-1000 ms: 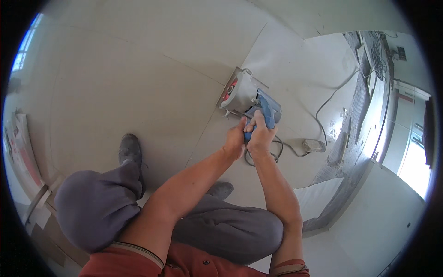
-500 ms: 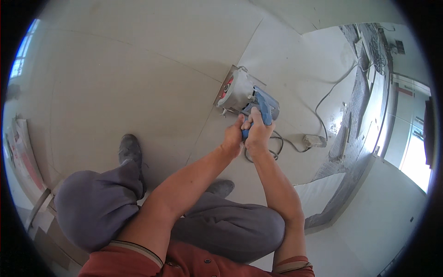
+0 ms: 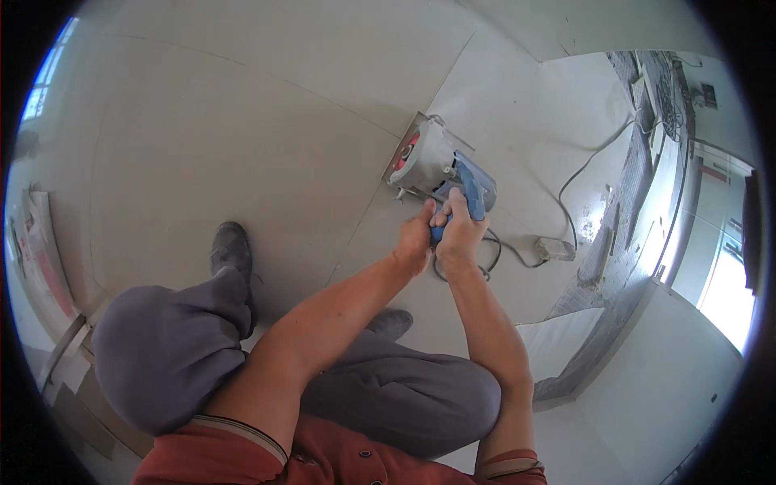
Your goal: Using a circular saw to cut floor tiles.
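A circular saw with a grey guard, a red disc and a blue rear handle rests with its flat base plate on the pale tiled floor, across a joint line. My right hand is closed around the blue handle. Against the lower end of that handle, my left hand is closed too, its thumb pointing up along the grip. Part of the handle is hidden by my fingers. A dark cord loops out behind the saw on the right.
The cord passes a pale block-like piece and runs toward a strip of rough grey ground on the right. My shoes flank the work area. Long pale and pinkish boards lie at the far left.
The whole view has shifted slightly. The saw and both hands keep nearly the same place relative to the floor joints, with the same grip.
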Demonstrator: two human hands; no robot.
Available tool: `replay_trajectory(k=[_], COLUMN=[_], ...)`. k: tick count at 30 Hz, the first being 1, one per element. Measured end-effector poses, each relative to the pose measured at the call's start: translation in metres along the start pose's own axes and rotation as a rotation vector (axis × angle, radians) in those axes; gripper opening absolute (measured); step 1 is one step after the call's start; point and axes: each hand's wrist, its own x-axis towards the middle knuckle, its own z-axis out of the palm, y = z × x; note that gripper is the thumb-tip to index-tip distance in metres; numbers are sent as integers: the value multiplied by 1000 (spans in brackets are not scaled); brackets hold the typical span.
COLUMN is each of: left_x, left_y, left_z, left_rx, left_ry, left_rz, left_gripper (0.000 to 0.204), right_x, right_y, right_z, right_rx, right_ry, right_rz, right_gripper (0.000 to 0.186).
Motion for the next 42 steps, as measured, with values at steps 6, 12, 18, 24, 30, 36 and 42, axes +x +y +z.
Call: replay_trajectory(k=[6, 12, 18, 24, 30, 36, 42], left_x=[-11, 0, -3, -8, -1, 3, -5], left_y=[3, -3, -2, 0, -7, -8, -7], left_z=[11, -2, 3, 6, -1, -4, 3], left_rx=[24, -11, 65, 63, 66, 124, 45], left_ry=[19, -74, 1, 16, 24, 51, 4], left_rz=[-54, -4, 1, -66, -8, -32, -22], left_gripper=[31, 35, 37, 30, 38, 38, 40], right_x=[1, 1, 1, -2, -4, -4, -1], right_y=[0, 2, 1, -2, -4, -5, 1], right_z=[-3, -3, -4, -4, -2, -3, -9], right_rx=[-17, -9, -9, -29, -12, 8, -9], right_ry=[16, 4, 8, -2, 11, 12, -3], right_rz=[6, -11, -8, -24, -16, 3, -24], right_gripper=[17, 16, 17, 17, 18, 15, 11])
